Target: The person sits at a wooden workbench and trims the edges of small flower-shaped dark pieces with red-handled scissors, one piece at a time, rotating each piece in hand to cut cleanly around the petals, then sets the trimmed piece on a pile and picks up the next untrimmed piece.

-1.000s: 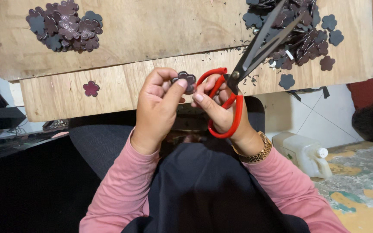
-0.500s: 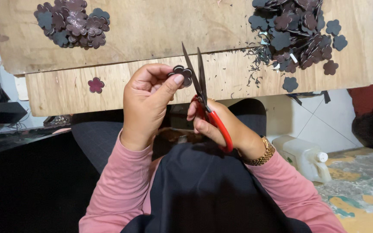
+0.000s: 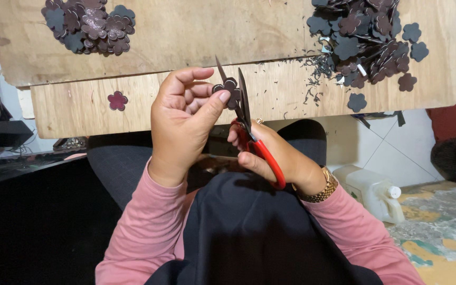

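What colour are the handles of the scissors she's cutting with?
Red. The scissors' handles loop around the right hand fingers, clearest in the head view; the blades are dark metal.

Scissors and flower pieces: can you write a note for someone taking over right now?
Left hand: pinches one small dark brown flower-shaped piece between thumb and fingers.
Right hand: grips the red-handled scissors, blades open around that piece's edge.
On the wooden board: a heap of dark flower pieces at upper left, a larger heap with trimmings at upper right, and one maroon flower lying alone.
Done: many flowers are cut.
Left: the one in hand is being trimmed.
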Demonstrator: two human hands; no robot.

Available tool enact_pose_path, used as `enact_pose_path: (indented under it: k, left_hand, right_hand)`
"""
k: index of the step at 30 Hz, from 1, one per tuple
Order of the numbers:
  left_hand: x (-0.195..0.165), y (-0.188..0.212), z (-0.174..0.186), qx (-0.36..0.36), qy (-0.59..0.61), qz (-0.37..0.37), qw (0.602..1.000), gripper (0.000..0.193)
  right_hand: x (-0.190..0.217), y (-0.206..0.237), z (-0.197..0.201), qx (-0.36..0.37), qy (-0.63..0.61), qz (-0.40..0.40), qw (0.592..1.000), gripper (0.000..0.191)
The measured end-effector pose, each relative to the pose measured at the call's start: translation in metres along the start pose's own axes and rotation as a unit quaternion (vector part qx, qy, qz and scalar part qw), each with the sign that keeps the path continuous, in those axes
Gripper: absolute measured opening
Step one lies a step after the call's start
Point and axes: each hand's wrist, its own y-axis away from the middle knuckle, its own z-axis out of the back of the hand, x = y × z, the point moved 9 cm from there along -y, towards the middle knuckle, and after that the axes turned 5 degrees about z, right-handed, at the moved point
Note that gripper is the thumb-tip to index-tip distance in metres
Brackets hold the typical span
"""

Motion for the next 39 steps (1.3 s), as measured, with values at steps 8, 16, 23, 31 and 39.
enact_pose_path:
  k: [8,16,23,31,39]
  left_hand:
    - [-0.001,0.003,0.0,-0.02,-0.037,0.003,0.999,0.042]
    - [-0.002,0.003,0.001,-0.032,-0.045,0.001,0.998,0.043]
    - [-0.003,0.005,-0.003,-0.018,-0.026,0.0,1.0,0.048]
    - [-0.003,0.004,-0.006,-0.002,0.001,0.016,1.0,0.054]
    - [-0.003,0.006,-0.003,-0.016,-0.004,0.019,1.0,0.058]
  right_hand:
    - [-0.003,-0.002,0.003,-0.008,0.053,0.002,0.999,0.055]
    - [0.001,-0.005,0.004,-0.005,0.057,0.007,0.998,0.058]
    - [-0.008,-0.001,0.003,-0.009,0.009,-0.02,1.0,0.06]
    - [-0.01,0.0,-0.005,-0.007,-0.112,-0.012,0.994,0.076]
    - [0.002,-0.003,-0.004,-0.008,-0.061,-0.001,0.998,0.082]
